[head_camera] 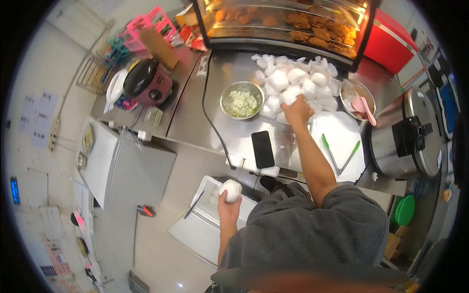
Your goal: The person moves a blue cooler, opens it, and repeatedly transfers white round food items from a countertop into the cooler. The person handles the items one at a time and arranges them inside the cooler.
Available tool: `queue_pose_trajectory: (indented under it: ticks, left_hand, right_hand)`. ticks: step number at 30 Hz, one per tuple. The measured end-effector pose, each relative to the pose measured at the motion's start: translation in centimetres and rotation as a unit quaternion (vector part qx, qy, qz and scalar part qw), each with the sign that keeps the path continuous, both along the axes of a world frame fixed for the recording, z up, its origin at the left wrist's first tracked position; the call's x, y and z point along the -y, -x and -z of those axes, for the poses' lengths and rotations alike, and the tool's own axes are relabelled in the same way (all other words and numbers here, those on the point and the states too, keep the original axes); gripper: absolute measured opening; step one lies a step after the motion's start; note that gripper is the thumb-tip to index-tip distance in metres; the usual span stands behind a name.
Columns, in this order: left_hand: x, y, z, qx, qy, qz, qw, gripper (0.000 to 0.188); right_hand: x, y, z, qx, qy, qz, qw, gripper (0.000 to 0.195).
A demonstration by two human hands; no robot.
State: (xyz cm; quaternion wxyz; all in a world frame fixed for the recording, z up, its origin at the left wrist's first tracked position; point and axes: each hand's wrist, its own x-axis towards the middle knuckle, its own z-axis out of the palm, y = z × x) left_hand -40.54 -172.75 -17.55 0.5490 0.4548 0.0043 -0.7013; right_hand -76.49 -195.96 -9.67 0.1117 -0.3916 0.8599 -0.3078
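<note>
My left hand [229, 207] holds up a round white paper-wrapped bundle [231, 190] over an open white box [246, 207] that stands low by the counter. At the counter my right hand [298, 111] has its fingers on another white wrapped bundle [290, 96] at the front of a pile of such bundles [278, 80]. What is inside the wrappings is hidden. Left of the pile sits a metal bowl [224, 110] of shredded pale and green food. Beneath my right forearm lies a stack of white paper sheets [351, 132], with green-tipped tongs [339, 170] on it.
A black phone [262, 149] lies near the counter's front edge, beside a black cable [207, 111]. A lit glass food warmer [282, 44] stands behind. A rice cooker [150, 84] is at left; a bowl with a pink scoop [341, 91] and a large steel pot [390, 146] are at right.
</note>
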Motion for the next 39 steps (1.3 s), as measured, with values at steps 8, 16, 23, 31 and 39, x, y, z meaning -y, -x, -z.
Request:
queue_pose_trajectory:
  ticks: [8, 16, 23, 31, 39]
  left_hand:
    - [-13.7, -7.4, 4.5, -0.002, -0.14, -0.161, 0.977, 0.043]
    - [-21.1, -7.6, 16.4, 0.016, -0.229, -0.199, 0.953, 0.046]
    - [-22.4, -6.6, 33.9, -0.068, -0.233, -0.08, 0.967, 0.045]
    - [-21.2, -1.4, 43.1, 0.037, 0.004, 0.285, 0.958, 0.06]
    - [-20.7, -2.7, 43.3, 0.018, -0.009, 0.372, 0.928, 0.065]
  right_hand:
    - [-9.6, -11.8, -2.4, 0.515, 0.001, -0.253, 0.819, 0.058]
    - [-24.4, -31.2, 29.2, 0.397, -0.412, -0.318, 0.756, 0.066]
    - [-22.9, -44.9, 64.5, 0.087, -0.413, -0.436, 0.795, 0.092]
    - [-16.0, -52.5, 83.4, 0.058, -0.204, -0.446, 0.87, 0.075]
    - [-23.8, -60.5, 77.3, -0.198, -0.212, -0.671, 0.682, 0.068]
